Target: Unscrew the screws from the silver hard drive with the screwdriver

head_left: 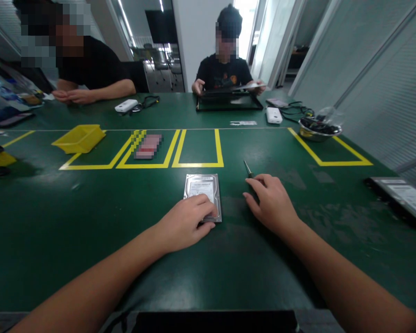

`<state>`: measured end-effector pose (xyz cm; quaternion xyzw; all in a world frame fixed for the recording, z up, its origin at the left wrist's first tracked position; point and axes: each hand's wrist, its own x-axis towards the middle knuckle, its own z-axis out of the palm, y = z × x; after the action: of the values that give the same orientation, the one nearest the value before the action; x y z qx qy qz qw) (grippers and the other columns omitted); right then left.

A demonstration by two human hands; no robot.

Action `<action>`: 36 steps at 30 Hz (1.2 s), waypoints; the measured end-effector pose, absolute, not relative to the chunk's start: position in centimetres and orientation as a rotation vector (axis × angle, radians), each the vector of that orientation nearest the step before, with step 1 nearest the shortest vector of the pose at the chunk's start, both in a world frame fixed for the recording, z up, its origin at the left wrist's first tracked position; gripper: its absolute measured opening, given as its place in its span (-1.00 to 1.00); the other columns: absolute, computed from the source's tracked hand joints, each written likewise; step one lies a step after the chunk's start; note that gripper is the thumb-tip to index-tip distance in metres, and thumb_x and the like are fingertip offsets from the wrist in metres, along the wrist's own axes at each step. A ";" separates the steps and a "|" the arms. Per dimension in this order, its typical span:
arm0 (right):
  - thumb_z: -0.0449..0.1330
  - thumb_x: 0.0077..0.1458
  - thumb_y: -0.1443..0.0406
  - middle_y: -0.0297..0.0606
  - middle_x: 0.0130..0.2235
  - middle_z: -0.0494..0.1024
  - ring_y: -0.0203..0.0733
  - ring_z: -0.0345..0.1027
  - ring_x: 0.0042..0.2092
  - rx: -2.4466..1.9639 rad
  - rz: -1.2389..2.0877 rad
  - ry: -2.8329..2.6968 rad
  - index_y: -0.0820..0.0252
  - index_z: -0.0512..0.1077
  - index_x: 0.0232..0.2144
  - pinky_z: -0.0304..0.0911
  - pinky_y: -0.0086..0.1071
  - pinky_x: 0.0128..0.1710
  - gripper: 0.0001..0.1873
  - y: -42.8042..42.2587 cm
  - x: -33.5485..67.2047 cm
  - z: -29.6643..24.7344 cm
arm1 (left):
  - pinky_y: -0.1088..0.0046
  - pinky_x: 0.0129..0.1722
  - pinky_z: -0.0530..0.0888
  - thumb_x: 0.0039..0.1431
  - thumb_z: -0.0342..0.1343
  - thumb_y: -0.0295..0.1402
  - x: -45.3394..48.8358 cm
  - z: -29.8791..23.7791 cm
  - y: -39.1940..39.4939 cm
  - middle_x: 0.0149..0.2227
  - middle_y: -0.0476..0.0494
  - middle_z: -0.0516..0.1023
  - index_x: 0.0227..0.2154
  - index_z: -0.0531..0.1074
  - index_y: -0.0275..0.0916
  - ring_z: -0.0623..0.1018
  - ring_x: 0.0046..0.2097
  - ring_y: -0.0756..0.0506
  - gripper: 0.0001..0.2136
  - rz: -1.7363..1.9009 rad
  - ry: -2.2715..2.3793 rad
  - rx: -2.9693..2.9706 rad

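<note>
A silver hard drive [203,182] with a white label lies flat on the green table. My left hand [190,219] covers its lower part, fingers curled over the drive and the thumb at its near right corner. To the right, a small screwdriver [247,167] points its metal shaft away and to the left. Over its dark handle rests my right hand [272,199], with the thumb spread apart from the index finger. Most of the handle is hidden beneath those fingers.
Yellow tape outlines [197,165] mark the table beyond the drive. A yellow bin [79,138] stands left; a metal bowl [321,129] of dark parts stands far right. Another drive-like unit [402,199] lies at the right edge. Across the table, a person [225,74] handles a black frame [229,101].
</note>
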<state>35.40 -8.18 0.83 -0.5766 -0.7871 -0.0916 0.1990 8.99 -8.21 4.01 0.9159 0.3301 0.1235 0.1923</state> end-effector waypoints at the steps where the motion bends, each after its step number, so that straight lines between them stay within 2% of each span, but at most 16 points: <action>1: 0.11 0.23 0.19 0.08 -0.05 0.43 0.10 0.30 -0.09 -1.662 -0.267 -2.197 0.31 0.42 0.04 0.31 -0.02 -0.10 -0.60 -8.1 35.5 0.8 | 0.41 -0.25 0.36 0.21 0.13 -0.41 8.8 4.1 -8.1 -0.19 -0.10 0.44 -0.20 0.43 -0.23 0.45 -0.19 -0.09 -0.89 0.344 0.917 2.577; 7: 0.05 0.26 0.16 0.02 -0.14 0.41 0.03 0.31 -0.17 -1.925 -0.309 -2.194 0.27 0.35 0.05 0.25 -0.20 -0.22 -0.60 -7.4 35.5 0.6 | 0.36 -0.18 0.37 0.26 0.08 -0.40 8.1 3.0 -7.8 -0.26 -0.10 0.45 -0.24 0.46 -0.23 0.44 -0.19 -0.11 -0.91 0.422 0.788 2.682; 14: 0.02 0.29 0.19 -0.08 -0.20 0.48 -0.03 0.35 -0.21 -2.073 -0.304 -2.229 0.25 0.28 0.11 0.15 -0.28 -0.27 -0.59 -6.7 35.8 0.9 | 0.36 -0.18 0.39 0.32 0.02 -0.42 7.5 1.0 -7.7 -0.24 -0.15 0.50 -0.19 0.51 -0.25 0.44 -0.22 -0.09 -0.84 0.649 0.642 2.791; 24: 0.02 0.29 0.18 -0.13 -0.17 0.50 -0.04 0.38 -0.17 -2.081 -0.263 -2.283 0.22 0.26 0.14 0.16 -0.29 -0.25 -0.57 -6.9 35.5 1.0 | 0.36 -0.19 0.44 0.30 0.05 -0.47 7.3 0.8 -7.6 -0.21 -0.17 0.50 -0.04 0.50 -0.25 0.46 -0.20 -0.09 -0.77 0.711 0.599 2.854; 36: 0.02 0.29 0.18 -0.10 -0.17 0.50 -0.03 0.37 -0.17 -2.071 -0.294 -2.302 0.23 0.28 0.13 0.16 -0.28 -0.24 -0.58 -7.0 35.3 1.0 | 0.38 -0.25 0.43 0.32 0.03 -0.44 8.0 1.1 -8.1 -0.25 -0.14 0.50 -0.15 0.53 -0.23 0.45 -0.23 -0.09 -0.82 0.701 0.694 2.855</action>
<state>35.32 -6.96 0.97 -0.6658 -0.7400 -0.0945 0.0154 8.03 -8.12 1.05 0.9434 0.2293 0.2316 0.0607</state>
